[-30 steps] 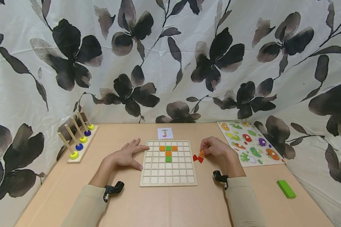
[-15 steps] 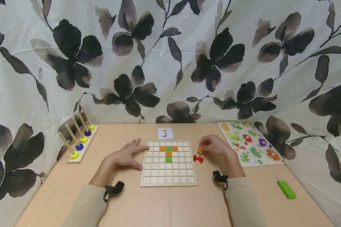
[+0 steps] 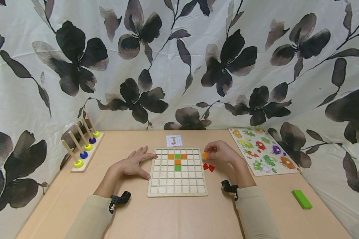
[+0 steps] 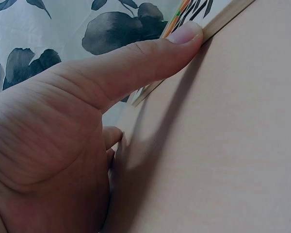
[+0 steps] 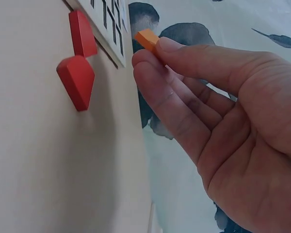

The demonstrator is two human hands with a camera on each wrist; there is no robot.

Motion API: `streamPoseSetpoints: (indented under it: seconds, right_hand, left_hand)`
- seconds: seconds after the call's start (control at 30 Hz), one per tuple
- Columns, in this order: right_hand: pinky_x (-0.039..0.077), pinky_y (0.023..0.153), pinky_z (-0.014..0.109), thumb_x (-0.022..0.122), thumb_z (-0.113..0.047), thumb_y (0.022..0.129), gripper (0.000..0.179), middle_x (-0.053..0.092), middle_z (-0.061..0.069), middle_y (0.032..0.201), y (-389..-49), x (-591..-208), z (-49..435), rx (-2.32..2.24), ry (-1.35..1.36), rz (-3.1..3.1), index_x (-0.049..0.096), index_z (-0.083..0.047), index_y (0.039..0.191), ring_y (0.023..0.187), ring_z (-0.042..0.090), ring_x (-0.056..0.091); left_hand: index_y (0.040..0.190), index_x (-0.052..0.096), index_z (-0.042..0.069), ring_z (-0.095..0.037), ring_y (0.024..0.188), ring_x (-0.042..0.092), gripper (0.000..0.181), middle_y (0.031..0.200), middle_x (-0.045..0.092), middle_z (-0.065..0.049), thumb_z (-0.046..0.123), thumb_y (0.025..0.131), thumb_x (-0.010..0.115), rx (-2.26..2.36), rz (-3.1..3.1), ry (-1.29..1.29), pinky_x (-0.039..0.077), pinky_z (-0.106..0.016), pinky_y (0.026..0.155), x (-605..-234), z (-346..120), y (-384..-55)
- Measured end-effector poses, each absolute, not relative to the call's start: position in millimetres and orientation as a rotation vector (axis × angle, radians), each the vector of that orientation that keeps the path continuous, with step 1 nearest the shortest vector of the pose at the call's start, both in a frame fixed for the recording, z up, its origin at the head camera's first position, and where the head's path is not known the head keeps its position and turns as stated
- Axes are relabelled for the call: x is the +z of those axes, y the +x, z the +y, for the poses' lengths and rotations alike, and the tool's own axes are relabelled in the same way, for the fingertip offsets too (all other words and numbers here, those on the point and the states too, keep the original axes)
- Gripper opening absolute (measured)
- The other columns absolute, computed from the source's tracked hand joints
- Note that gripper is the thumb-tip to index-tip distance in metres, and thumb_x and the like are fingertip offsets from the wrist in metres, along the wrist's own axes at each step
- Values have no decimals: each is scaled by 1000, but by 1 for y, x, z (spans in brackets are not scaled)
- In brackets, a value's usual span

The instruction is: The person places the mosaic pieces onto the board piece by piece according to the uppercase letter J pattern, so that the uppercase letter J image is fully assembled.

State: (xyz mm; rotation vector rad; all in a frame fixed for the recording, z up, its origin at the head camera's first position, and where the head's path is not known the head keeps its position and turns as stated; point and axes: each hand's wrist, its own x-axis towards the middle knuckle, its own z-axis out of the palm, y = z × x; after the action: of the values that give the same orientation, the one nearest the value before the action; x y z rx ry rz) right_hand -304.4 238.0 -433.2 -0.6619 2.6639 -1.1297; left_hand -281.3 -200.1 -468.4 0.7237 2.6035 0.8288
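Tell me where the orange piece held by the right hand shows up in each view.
Head: orange piece right of centre, beside the grid board's upper right corner, in the right hand.
Left wrist: not in this picture.
Right wrist: orange piece near the top, about mid-width.
Shared landmark: the grid board, central in head, upper right in left wrist, upper left in right wrist.

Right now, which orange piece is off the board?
The orange piece pinched by the right hand, right of the board; the other three orange ones sit in the board's cells.
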Motion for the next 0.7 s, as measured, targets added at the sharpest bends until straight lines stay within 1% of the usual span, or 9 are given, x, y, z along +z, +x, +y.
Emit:
streamPoseSetpoints:
  seconds: [0.2,0.4,0.53,0.7]
  right_hand:
    - [55,76,26,78,-2,89,21,70,7,93,-302,-430,230,-1139,-649,2644,73,0,109,84,21,61]
    - [56,77,28,81,-9,89,20,71,5,93,-297,-425,219,-1155,-599,2644,75,-6,108,83,21,63]
    - [56,74,28,83,-13,89,19,71,4,91,-297,-425,213,-1182,-605,2640,76,-7,106,81,20,63]
    - [55,70,28,85,-15,88,19,69,3,88,-295,-426,205,-1198,-606,2652,76,-9,104,79,20,62]
  left_hand:
    - [152,51,28,-48,160,-4,90,173,5,-26,52,74,89,829,2602,730,-3,-68,127,-469,-200,-282]
    - [152,51,28,-47,161,-4,91,173,5,-26,53,74,89,825,2604,732,-3,-68,127,-470,-200,-282]
    - [152,51,27,-48,160,-4,91,173,5,-26,53,73,89,824,2607,730,-2,-68,127,-470,-200,-282]
    - [153,51,27,-48,160,-3,91,173,6,-27,52,73,89,820,2612,730,-2,-68,127,-469,-201,-283]
